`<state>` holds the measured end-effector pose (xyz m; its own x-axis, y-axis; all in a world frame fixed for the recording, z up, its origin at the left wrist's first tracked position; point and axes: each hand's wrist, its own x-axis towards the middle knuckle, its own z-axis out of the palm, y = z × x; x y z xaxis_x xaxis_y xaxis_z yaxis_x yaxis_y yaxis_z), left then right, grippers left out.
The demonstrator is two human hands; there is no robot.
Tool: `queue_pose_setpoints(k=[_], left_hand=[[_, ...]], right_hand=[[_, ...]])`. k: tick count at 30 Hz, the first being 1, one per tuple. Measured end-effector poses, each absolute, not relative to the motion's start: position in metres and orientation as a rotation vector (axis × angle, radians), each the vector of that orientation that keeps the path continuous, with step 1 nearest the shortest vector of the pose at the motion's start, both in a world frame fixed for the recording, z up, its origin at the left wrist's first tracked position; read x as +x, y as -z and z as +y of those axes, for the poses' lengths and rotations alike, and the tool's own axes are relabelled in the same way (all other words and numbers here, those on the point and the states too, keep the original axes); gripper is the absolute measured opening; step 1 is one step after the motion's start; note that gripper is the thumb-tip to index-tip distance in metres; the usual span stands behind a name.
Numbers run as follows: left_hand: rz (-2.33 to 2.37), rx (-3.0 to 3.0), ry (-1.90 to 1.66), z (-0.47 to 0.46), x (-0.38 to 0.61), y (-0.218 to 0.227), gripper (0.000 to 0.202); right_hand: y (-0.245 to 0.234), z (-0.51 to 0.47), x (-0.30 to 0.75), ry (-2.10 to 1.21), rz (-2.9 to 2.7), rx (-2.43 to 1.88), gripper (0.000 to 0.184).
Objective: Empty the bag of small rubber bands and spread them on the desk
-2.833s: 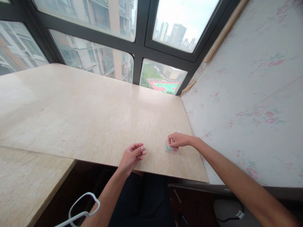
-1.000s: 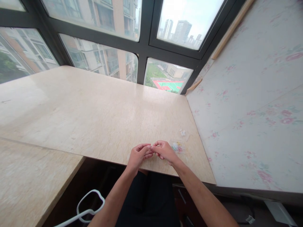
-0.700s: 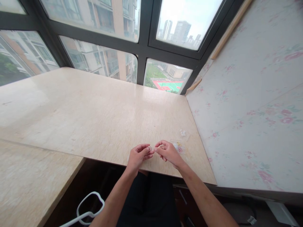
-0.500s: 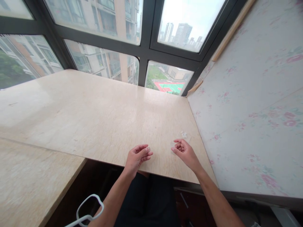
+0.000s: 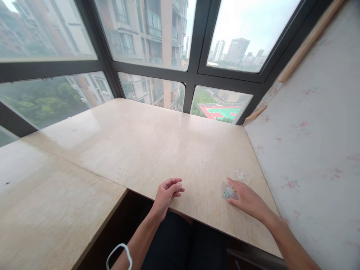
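While pinched between thumb and curled fingers of the left hand (image 5: 166, 192), just left of the box, small pale ring (image 5: 180, 184) could slip off the table (image 5: 140, 150) edge. Right hand (image 5: 247, 200), fingers spread, resting on clear little box (image 5: 228, 192); could nudge it. Inside, coloured bits, probably beads. Beyond the box, tiny white piece (image 5: 240, 175).

high-rise flat; floral wallpaper (image 5: 309, 150)
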<state>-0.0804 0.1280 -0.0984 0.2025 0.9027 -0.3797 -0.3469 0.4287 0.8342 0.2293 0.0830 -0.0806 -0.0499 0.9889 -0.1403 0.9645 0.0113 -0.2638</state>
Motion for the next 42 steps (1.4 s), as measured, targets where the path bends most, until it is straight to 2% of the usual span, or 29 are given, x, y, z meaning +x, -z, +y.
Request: queue_pose_setpoints(k=[7,13,19,23,27,31,37,42], left_hand=[[1.042,0.602,-1.157,0.146,-0.124,0.098,0.027],[1.079,0.375,-1.294,0.161,-0.152,0.099,0.009],[0.973,0.007,-1.296,0.181,-0.169,0.1,0.022],[0.79,-0.078,-1.244,0.198,-0.179,0.096,0.019],[0.624,-0.078,-1.131,0.211,-0.19,0.089,0.034],[0.489,-0.015,-1.133,0.218,-0.199,0.077,0.051],[0.562,-0.002,-1.159,0.229,-0.209,0.066,0.042],[0.759,0.097,-1.249,0.255,-0.228,0.071,0.051]], right_hand=[[0.078,0.094,0.208,-0.46,-2.102,-2.083,0.065],[0.059,0.138,0.155,-0.532,-2.104,-1.877,0.064],[0.037,0.205,0.063,-0.542,-2.258,-1.592,0.058],[0.031,0.235,0.0,-0.577,-2.312,-1.41,0.064],[0.037,0.249,-0.045,-0.603,-2.305,-1.22,0.07],[0.049,0.253,-0.069,-0.615,-2.307,-1.119,0.071],[0.06,0.26,-0.083,-0.649,-2.243,-0.994,0.069],[0.074,0.262,-0.072,-0.762,-2.105,-0.994,0.071]])
